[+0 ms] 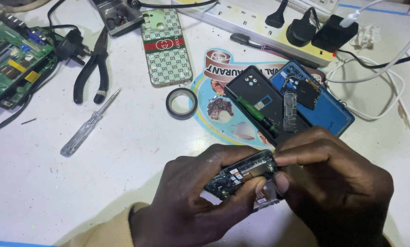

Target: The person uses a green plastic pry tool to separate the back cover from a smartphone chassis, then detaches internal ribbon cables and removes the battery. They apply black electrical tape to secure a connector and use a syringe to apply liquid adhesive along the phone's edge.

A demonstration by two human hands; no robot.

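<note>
A: Item one, your hands?
B: Your left hand (pixel 191 196) and right hand (pixel 333 183) both grip the opened phone (pixel 241 176), held between them.
A: Beyond them?
B: Black back cover (pixel 255 98) just above; tape roll (pixel 181 103), screwdriver (pixel 90 124) further left.

The worktop (pixel 136 151) is a white, flat surface, scuffed and speckled with dark debris. A thin blue line (pixel 374 9) crosses its far right corner, and another marks the near left edge. Lighting is even, casting soft shadows. No wall, floor or window is visible.
</note>
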